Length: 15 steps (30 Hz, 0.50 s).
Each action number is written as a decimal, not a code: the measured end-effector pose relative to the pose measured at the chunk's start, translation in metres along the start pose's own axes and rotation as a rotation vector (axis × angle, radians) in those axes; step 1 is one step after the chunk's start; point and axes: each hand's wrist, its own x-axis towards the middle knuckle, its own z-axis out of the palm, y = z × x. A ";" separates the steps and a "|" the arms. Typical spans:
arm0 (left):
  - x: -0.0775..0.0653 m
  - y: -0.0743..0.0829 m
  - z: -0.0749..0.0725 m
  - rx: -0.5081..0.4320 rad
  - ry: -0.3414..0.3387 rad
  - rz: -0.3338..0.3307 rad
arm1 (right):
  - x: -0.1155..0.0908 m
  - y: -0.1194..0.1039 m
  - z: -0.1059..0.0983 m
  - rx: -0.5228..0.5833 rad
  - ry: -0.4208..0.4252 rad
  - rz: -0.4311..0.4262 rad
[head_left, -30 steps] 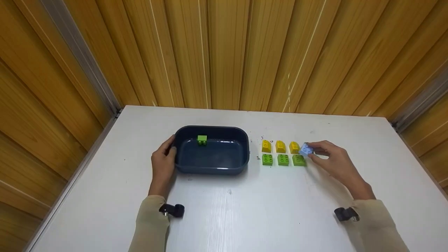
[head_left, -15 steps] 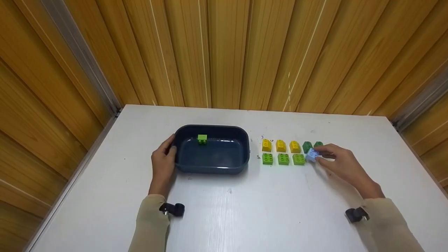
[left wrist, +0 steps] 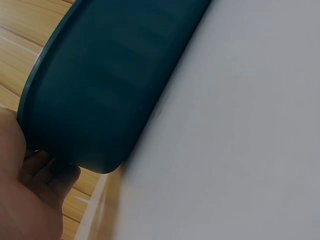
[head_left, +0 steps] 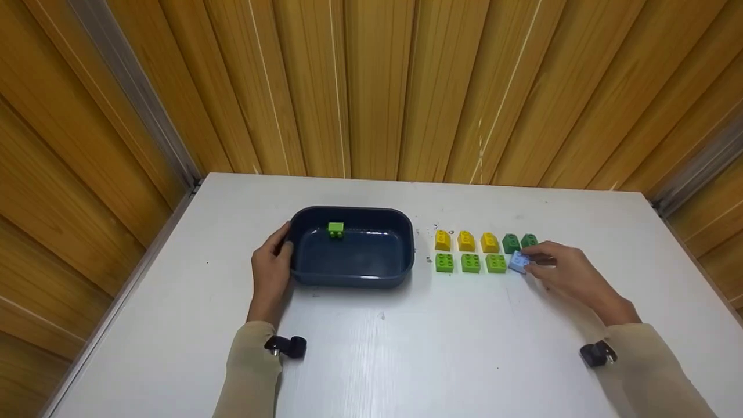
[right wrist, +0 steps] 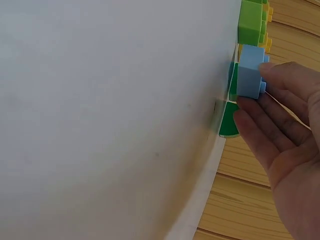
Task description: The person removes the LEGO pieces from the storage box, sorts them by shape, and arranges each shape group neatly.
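Observation:
In the head view, my right hand point(head_left: 566, 273) pinches a light blue toy brick point(head_left: 518, 262) at the right end of the light green row. The right wrist view shows the thumb on the studded side of the blue brick point(right wrist: 251, 72) and fingertips at its end. Just behind it stand two dark green bricks point(head_left: 511, 244), one partly covered by the fingers. On the left, my left hand point(head_left: 271, 267) grips the left end of a dark blue rectangular dish point(head_left: 351, 283), thumb at the rim. One light green brick point(head_left: 335, 230) lies inside, against the back wall.
Three yellow sloped bricks point(head_left: 466, 241) form the back row, left of the dark green ones. In front of them sit three light green bricks point(head_left: 471, 263). Everything rests on a white table point(head_left: 383, 348) with wood-look panels point(head_left: 371, 87) behind.
My right hand has moved right and toward the near side with the blue brick, lowering it beside the light green row. The dark green bricks have come into view. The left hand stays put.

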 end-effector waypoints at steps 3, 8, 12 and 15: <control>0.000 0.000 0.000 -0.002 -0.001 0.001 | 0.001 0.000 0.000 -0.015 -0.013 -0.003; 0.000 -0.001 0.000 -0.001 0.007 0.006 | 0.000 0.000 0.000 -0.013 -0.035 -0.002; 0.000 -0.001 0.000 -0.001 0.009 0.010 | 0.000 0.002 -0.001 -0.009 -0.037 -0.017; 0.000 -0.001 0.000 -0.005 0.008 0.017 | 0.000 0.002 -0.001 -0.009 -0.037 -0.033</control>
